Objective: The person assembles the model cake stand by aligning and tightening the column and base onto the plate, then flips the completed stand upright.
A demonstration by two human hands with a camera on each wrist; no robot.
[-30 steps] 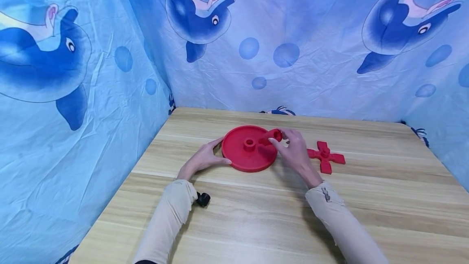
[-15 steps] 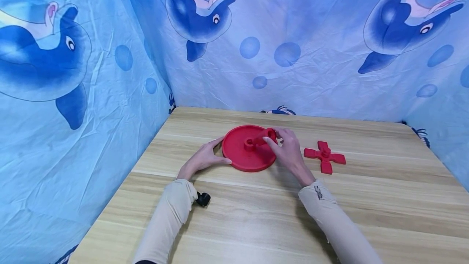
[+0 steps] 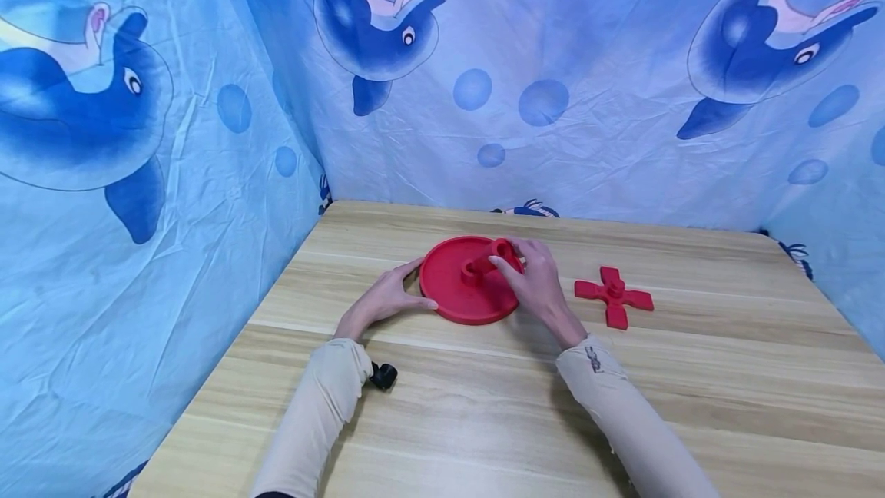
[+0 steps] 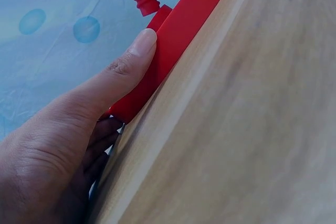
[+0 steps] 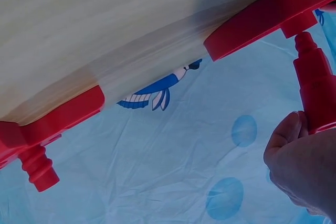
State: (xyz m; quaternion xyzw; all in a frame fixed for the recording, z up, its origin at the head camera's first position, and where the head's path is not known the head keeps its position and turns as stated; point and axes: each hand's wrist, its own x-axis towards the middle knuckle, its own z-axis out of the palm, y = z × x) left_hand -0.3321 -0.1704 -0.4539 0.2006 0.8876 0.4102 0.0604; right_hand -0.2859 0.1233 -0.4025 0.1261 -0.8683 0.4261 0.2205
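Observation:
A red round plate (image 3: 442,283) with a raised rim and a hollow socket at its centre lies flat on the table. My left hand (image 3: 384,300) grips its left edge, the thumb on the front side and the fingers behind. Above the plate, my right hand (image 3: 539,283) holds a stepped red post (image 5: 315,87) between thumb and fingers. The post leans, its hollow top towards the upper right. In the right wrist view its narrow threaded tip (image 5: 304,43) is right at the mouth of the socket (image 5: 299,23).
A red four-armed cross piece (image 3: 615,297) with a threaded stud lies on the wooden table (image 3: 470,406), right of the right hand. A small black device (image 3: 383,376) sits at the left wrist. Blue dolphin-print cloth (image 3: 415,152) walls the table's back and sides.
My right hand has carried the post leftward, from the plate's right side to its central socket. The left hand and plate stay in place.

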